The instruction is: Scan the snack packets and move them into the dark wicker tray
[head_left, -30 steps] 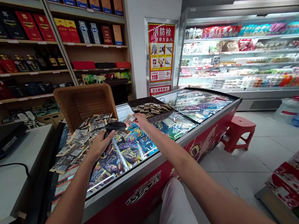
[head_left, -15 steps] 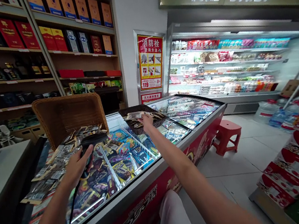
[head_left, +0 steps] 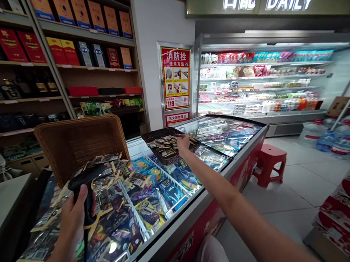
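My left hand (head_left: 74,209) is wrapped round the grip of a black handheld barcode scanner (head_left: 85,176) with yellow trim. The scanner's cable hangs down over the freezer's near side. Small clear packets with tan tops (head_left: 47,231) lie in a heap behind and left of it, spilling from a tipped tan wicker basket (head_left: 78,133). My right hand (head_left: 183,144) is at the right part of a dark woven basket (head_left: 152,135), its fingers curled among similar packets (head_left: 165,143). What those fingers hold, if anything, is hidden.
Both baskets rest on a glass-topped chest freezer (head_left: 187,206) full of wrapped ice creams. A red stool (head_left: 270,162) stands on its right. Water jugs (head_left: 314,131) and stacked red cartons (head_left: 349,205) are farther right. A counter (head_left: 4,206) borders the left; stocked shelves rise behind.
My left hand has moved left with the scanner, now held more upright. My right hand has shifted from a packet over the dark basket's middle to the basket's right part.
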### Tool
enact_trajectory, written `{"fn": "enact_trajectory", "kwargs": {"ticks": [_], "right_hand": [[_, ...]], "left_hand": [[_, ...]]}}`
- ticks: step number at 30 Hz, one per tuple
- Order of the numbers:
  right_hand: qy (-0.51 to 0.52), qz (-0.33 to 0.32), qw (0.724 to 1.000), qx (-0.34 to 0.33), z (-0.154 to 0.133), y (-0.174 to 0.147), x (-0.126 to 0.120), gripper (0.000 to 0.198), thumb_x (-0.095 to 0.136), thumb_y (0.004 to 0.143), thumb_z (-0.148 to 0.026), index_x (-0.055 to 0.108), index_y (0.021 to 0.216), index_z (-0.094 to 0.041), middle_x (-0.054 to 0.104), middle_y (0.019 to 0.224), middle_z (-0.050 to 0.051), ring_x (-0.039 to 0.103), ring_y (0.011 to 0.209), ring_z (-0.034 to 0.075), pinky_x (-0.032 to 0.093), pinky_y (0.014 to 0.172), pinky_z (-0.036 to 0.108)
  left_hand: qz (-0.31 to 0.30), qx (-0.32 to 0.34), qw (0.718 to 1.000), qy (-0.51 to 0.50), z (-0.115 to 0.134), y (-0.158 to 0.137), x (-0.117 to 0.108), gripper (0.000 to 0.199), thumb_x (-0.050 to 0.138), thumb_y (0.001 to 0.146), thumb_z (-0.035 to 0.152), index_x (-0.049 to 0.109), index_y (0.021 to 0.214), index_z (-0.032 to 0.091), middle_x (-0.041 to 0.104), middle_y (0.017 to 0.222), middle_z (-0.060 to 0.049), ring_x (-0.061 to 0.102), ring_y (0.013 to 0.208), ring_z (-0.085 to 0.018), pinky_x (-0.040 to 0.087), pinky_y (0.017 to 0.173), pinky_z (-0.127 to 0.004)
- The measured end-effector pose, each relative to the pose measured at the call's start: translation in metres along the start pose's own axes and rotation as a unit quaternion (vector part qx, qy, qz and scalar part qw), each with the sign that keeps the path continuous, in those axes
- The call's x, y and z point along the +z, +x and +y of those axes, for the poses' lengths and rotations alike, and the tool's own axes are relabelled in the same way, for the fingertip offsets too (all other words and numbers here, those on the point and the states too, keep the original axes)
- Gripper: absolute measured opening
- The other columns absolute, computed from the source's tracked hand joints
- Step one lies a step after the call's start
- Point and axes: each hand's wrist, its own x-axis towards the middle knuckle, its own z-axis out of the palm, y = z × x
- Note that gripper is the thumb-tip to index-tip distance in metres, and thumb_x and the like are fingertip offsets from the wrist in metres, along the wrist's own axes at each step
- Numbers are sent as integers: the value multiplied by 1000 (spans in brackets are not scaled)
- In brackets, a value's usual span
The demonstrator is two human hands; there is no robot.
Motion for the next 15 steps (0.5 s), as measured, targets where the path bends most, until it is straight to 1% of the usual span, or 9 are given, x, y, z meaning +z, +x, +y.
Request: {"fn": "enact_trajectory", "kwargs": {"ticks": [1,3,5,6,8,10,13,15], "right_hand": [[-15,-14,1000,-14,1,-12,6,17,53,91,-13,64,105,-11,67,99,12,62,89,22,50,85,35],[-69,-59,992,-84,1,-37,19,22,54,92,-16,65,111,-11,66,115,17,61,106,25,47,97,37],[-152,-118,968,-162,-1,-58,30,25,55,97,-25,66,115,-12,62,126,20,56,122,30,42,106,42],[-195,-149,952,-185,-2,-66,35,27,56,98,-29,66,116,-12,62,129,21,53,126,33,39,109,45],[-270,-213,916,-207,-5,-77,43,29,56,100,-33,67,117,-11,63,130,24,52,127,36,35,112,49],[-315,-253,888,-220,-5,-82,47,30,50,102,-28,68,118,-10,65,127,25,53,126,36,34,112,50],[-341,-262,863,-264,1,-83,40,34,42,103,-21,68,119,-7,66,123,26,54,125,35,32,112,49],[-352,-263,846,-301,9,-79,21,34,42,104,-24,68,119,-6,67,122,25,55,123,34,32,111,48]], "left_hand": [[2,-2,1000,-6,-1,-2,0,68,81,62,77,53,84,19,59,69,3,45,45,-10,35,37,-23],[6,1,1000,-12,-2,-6,1,66,80,65,76,53,85,19,58,68,3,45,45,-9,35,37,-23],[0,6,1000,-14,-3,-10,0,65,78,67,76,52,84,20,58,68,3,45,45,-10,35,38,-24],[-2,10,1000,-16,-4,-12,0,65,78,67,76,52,84,20,58,67,3,44,45,-10,35,38,-24],[-12,15,1000,-13,-5,-15,-1,65,78,68,76,52,84,20,58,68,3,45,45,-10,35,39,-25],[-15,17,1000,-9,-6,-16,0,64,78,68,76,52,85,20,59,69,3,46,46,-11,35,39,-26],[-6,11,1000,-10,-6,-18,2,66,79,65,77,52,85,20,58,69,3,45,47,-12,34,39,-27],[-6,5,1000,-13,-5,-20,4,67,80,63,77,52,84,20,58,69,3,44,46,-11,34,39,-27]]}}
